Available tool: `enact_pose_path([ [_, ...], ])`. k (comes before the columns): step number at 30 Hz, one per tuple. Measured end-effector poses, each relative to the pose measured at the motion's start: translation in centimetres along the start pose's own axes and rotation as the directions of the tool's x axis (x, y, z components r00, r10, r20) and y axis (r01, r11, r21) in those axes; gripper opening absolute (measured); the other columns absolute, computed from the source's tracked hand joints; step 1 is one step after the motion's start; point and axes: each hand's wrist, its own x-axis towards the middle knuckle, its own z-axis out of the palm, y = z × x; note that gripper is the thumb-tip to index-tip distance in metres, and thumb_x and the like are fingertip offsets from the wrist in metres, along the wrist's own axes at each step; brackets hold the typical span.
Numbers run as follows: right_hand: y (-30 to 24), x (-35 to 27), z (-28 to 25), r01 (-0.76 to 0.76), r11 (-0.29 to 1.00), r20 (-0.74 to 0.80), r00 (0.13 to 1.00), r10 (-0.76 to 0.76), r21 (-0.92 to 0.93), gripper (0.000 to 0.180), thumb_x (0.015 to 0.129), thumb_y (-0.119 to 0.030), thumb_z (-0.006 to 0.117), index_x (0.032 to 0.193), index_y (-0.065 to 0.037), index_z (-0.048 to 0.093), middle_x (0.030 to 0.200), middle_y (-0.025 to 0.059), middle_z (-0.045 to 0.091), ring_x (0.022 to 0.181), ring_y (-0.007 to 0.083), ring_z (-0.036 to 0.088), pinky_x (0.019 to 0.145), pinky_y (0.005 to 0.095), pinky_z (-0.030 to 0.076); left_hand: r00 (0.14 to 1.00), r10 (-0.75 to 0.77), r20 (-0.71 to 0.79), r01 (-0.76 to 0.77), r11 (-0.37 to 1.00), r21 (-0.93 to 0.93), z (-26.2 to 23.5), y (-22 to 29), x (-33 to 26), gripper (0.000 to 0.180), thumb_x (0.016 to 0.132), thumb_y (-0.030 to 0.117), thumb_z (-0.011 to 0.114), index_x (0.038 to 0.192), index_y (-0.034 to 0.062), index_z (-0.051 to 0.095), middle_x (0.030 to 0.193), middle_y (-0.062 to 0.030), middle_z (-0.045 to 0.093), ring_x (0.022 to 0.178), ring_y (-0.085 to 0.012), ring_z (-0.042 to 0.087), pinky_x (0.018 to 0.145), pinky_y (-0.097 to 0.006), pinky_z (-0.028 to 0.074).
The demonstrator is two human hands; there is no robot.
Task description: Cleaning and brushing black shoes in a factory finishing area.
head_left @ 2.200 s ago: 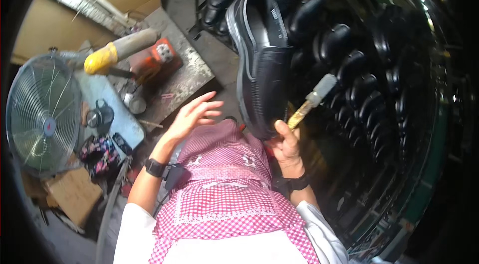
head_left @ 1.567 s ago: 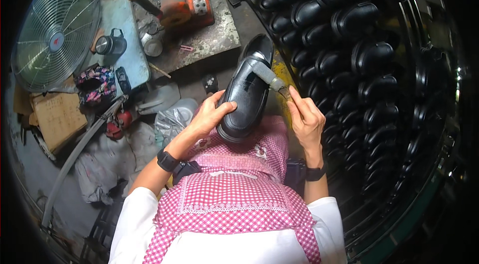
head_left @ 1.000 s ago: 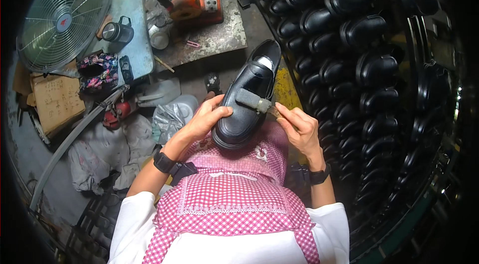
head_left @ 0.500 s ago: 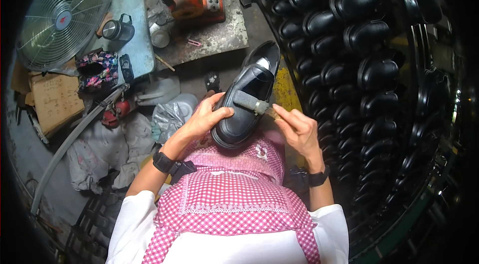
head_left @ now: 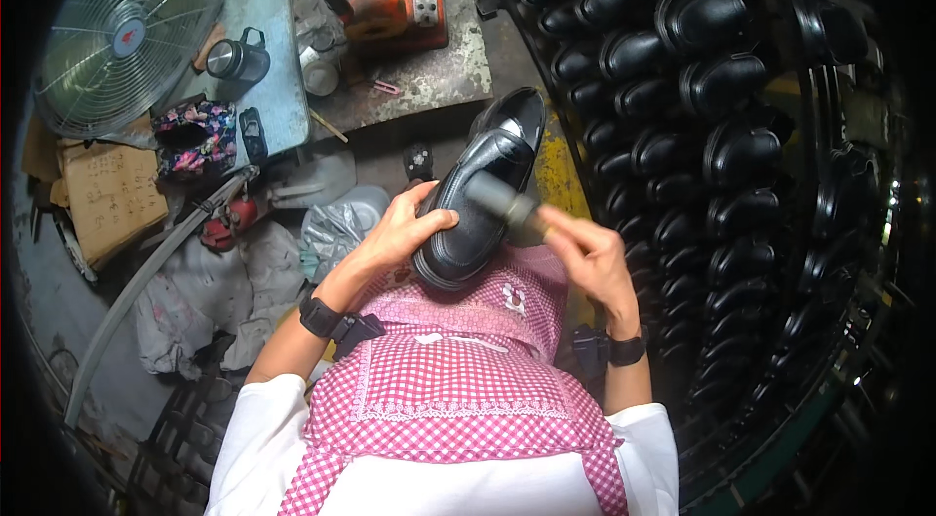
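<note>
My left hand [head_left: 400, 226] grips a black leather slip-on shoe [head_left: 456, 248] by its side, thumb on the upper near the toe. The shoe is tilted over my lap, its rounded toe toward me and its heel pointing away to the upper right. My right hand [head_left: 593, 260] is closed on the short handle of a brush [head_left: 495, 196] with a grey, soft-looking head. That head lies over the middle of the shoe's upper, blurred by motion; whether it touches the leather I cannot tell.
To the right, a rack [head_left: 531, 19] carries rows of black shoes [head_left: 704, 20]. An orange machine [head_left: 395, 14] stands on a worn table [head_left: 463, 62] ahead. A fan [head_left: 127, 33], a dark mug [head_left: 239, 58] and a cardboard box [head_left: 112, 189] are at the left.
The brush and my right hand have shifted slightly right and down along the shoe. My left hand keeps its hold on the shoe.
</note>
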Motion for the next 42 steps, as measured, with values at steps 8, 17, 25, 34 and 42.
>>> enact_pose_path([
  [8, 0.2, 0.6, 0.2, -0.177, 0.963, -0.067, 0.979, 0.194, 0.203, 0.026, 0.081, -0.011, 0.058, 0.106, -0.003, 0.059, 0.092, 0.0112, 0.065, 0.081, 0.0096, 0.059, 0.071, 0.0231, 0.045, 0.995, -0.05, 0.081, 0.057, 0.995, -0.087, -0.8, 0.0, 0.4, 0.05, 0.074, 0.027, 0.055, 0.108, -0.0092, 0.049, 0.095, -0.0097, 0.055, 0.085, -0.0136, 0.052, 0.073, -0.025, 0.043],
  [17, 0.8, 0.5, 0.4, -0.19, 0.932, 0.104, 0.981, 0.166, 0.309, 0.026, 0.081, -0.011, 0.057, 0.105, -0.001, 0.059, 0.102, 0.0122, 0.062, 0.095, 0.0145, 0.057, 0.083, 0.0253, 0.043, 0.995, -0.07, 0.077, 0.08, 0.988, -0.135, -0.8, -0.2, 1.3, 0.049, 0.074, 0.028, 0.055, 0.105, -0.0098, 0.049, 0.093, -0.0096, 0.054, 0.084, -0.0138, 0.052, 0.073, -0.025, 0.043],
  [25, 4.4, -0.1, 2.7, -0.269, 0.341, -0.058, 0.704, 0.708, 0.901, 0.027, 0.083, -0.029, 0.059, 0.073, -0.006, 0.051, 0.049, -0.0054, 0.032, 0.038, 0.0038, 0.027, 0.036, 0.0186, 0.024, 0.993, -0.003, -0.119, -0.003, 0.999, -0.051, 0.9, -0.7, 2.7, 0.052, 0.078, 0.026, 0.056, 0.116, -0.0068, 0.044, 0.102, -0.0096, 0.055, 0.09, -0.0137, 0.052, 0.08, -0.025, 0.041],
  [34, 1.6, 5.1, 9.4, -0.335, -0.039, 0.28, 0.712, 0.644, 0.941, 0.029, 0.083, -0.034, 0.057, 0.096, -0.013, 0.042, 0.065, -0.0014, 0.048, 0.033, 0.0046, 0.028, 0.031, 0.0193, 0.024, 0.942, 0.001, -0.336, 0.007, 1.0, 0.023, 3.4, -3.6, 9.1, 0.066, 0.078, 0.031, 0.06, 0.124, -0.0052, 0.03, 0.11, -0.0176, 0.051, 0.101, -0.0216, 0.05, 0.087, -0.03, 0.039],
  [42, 6.6, 13.3, 10.4, -0.193, -0.079, 0.197, 0.73, 0.654, 0.978, 0.015, 0.078, -0.021, 0.061, 0.083, -0.012, 0.05, 0.063, -0.0002, 0.054, 0.031, 0.0062, 0.027, 0.033, 0.0208, 0.024, 0.978, -0.108, -0.181, 0.06, 0.966, -0.253, 0.2, -4.7, 11.7, 0.075, 0.085, 0.047, 0.045, 0.135, -0.0005, 0.014, 0.124, -0.0184, 0.043, 0.113, -0.0256, 0.044, 0.09, -0.031, 0.037],
])
